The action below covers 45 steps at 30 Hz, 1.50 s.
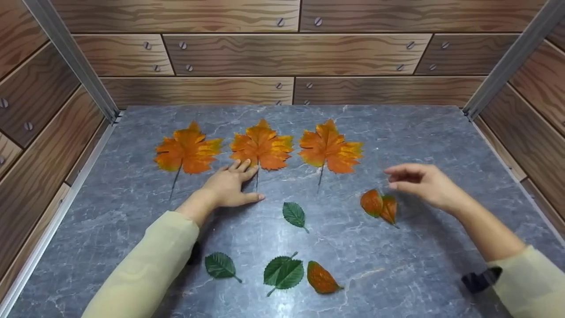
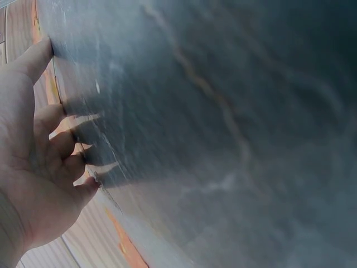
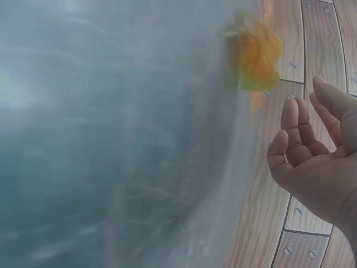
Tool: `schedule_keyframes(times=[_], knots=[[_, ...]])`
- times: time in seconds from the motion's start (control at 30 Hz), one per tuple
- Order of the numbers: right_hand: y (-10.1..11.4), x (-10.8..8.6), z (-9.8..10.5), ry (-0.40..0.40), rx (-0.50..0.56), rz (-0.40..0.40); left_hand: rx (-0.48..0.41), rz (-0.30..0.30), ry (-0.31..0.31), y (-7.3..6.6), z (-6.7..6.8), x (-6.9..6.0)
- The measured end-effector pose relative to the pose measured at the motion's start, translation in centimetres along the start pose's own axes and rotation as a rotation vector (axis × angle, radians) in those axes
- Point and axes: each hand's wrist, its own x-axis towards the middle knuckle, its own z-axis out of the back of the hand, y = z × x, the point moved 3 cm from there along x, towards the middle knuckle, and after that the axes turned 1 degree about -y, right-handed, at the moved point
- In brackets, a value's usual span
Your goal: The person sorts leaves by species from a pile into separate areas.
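middle maple leaf (image 1: 265, 145): left hand (image 1: 229, 187), fingers spread, could skew it by sliding; right hand (image 1: 426, 183) relaxed, empty.

Wood-patterned panels (image 1: 287, 55) (dotted with screw heads (image 1: 410, 45)) line the grey marbled table's (image 1: 419, 137) far, left and right edges; 2 metal posts (image 1: 73, 57) meet its far corners.

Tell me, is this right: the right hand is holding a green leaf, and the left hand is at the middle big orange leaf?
Not quite: the right hand holds no leaf; the right wrist view shows it empty. The left hand is indeed at the middle big orange leaf.
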Motion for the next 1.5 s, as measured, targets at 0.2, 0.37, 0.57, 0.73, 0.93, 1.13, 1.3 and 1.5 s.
schedule_keyframes(times=[0.2, 0.37, 0.57, 0.73, 0.93, 1.13, 1.3, 1.5], knots=[[-0.1, -1.7, -1.3, 0.001, -0.047, 0.036, 0.000, -0.003, -0.008, 0.2, -0.2, 0.0], [0.3, -2.1, -2.2, 0.006, -0.131, 0.103, 0.000, -0.007, -0.013, 0.2, -0.1, 0.0], [0.7, -2.0, -3.0, 0.015, -0.205, 0.125, -0.006, -0.011, -0.013, 0.1, -0.1, 0.0], [0.7, -1.5, -3.7, 0.014, -0.236, 0.123, -0.004, -0.004, -0.003, 0.1, -0.1, 0.0], [0.9, -1.3, -3.8, -0.008, -0.224, 0.099, -0.006, 0.006, 0.014, 0.2, -0.1, 0.1], [1.7, -0.9, -2.5, -0.067, -0.084, 0.052, -0.008, 0.004, 0.010, 0.1, 0.0, 0.1], [1.6, 0.2, -0.8, -0.161, -0.048, 0.069, -0.010, 0.007, 0.013, 0.1, 0.0, 0.1], [0.1, 1.7, 0.7, -0.195, -0.033, 0.017, -0.006, 0.003, 0.010, 0.0, 0.0, 0.0]])
